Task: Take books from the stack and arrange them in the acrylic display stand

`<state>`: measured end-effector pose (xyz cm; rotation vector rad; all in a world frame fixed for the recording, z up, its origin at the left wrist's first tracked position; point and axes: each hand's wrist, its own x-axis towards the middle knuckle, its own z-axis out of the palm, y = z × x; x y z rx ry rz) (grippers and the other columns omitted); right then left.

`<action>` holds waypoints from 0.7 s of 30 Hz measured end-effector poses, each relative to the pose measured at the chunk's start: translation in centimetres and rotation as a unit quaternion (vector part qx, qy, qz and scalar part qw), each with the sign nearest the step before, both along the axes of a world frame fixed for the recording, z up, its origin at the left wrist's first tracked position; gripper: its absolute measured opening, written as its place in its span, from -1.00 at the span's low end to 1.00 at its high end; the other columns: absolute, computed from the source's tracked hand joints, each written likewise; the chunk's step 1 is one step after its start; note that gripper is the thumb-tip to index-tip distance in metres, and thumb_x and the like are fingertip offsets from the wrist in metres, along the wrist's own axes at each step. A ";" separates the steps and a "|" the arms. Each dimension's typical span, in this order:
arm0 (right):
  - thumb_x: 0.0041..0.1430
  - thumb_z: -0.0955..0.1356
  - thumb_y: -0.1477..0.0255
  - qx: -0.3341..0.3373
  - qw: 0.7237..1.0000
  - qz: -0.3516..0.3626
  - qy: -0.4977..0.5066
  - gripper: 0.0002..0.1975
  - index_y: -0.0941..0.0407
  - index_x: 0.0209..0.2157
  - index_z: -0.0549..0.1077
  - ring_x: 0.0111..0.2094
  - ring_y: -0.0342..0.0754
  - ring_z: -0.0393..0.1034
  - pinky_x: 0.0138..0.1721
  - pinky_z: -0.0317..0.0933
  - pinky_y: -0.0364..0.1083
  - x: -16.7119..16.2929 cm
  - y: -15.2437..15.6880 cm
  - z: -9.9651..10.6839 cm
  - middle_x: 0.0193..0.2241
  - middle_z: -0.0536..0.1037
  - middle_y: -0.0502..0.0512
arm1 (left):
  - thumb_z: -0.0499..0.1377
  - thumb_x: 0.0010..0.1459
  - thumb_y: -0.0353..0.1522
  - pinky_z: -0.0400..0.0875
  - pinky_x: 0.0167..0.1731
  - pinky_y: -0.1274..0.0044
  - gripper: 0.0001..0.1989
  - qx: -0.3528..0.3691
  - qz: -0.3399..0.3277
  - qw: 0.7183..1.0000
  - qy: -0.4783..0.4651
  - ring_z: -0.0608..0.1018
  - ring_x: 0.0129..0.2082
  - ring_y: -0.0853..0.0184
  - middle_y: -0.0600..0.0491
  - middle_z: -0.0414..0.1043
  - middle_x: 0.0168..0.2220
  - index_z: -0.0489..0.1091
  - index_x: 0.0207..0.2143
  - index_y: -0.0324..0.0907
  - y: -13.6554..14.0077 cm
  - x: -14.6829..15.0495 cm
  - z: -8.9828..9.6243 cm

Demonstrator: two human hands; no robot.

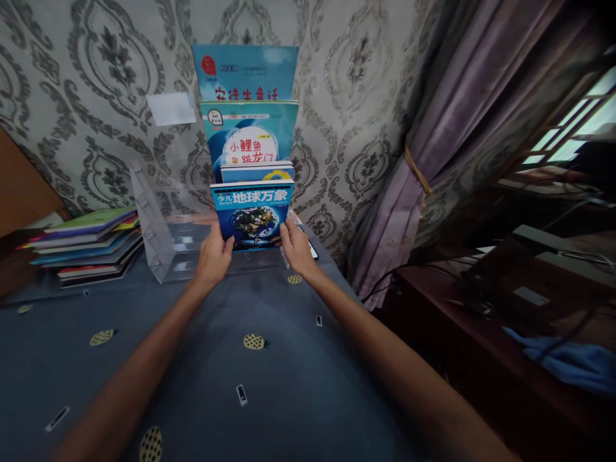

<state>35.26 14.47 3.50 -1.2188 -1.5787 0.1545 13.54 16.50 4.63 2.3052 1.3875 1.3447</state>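
Globe book (255, 223) pinched at side edges by grip of left hand (214, 255) and right hand (297, 247), held upright at clear rack (154, 240); book pile (89, 247) seen left.

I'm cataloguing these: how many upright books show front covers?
4: the Earth book, between the left hand and right hand; behind it, stepping upward, a mostly covered blue-and-yellow book, the carp book, then the Andersen book. More may be hidden behind.

The one head-worn camera looks forward and down from above the blue cloth (202, 378) (fairly near it), facing the patterned wall (337, 83) beyond.
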 end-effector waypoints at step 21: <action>0.19 0.27 0.46 0.092 0.991 -0.094 -0.020 -0.71 0.10 -0.10 0.53 -0.29 0.07 0.40 -0.17 0.33 0.06 1.1 0.1 0.1 -0.23 0.51 0.17 | -0.01 0.40 -0.36 0.41 -0.30 0.45 -0.65 -0.044 0.122 0.976 0.175 0.66 -0.26 0.09 -0.18 0.59 -0.22 0.10 0.17 -0.30 -0.9 0.9 0.2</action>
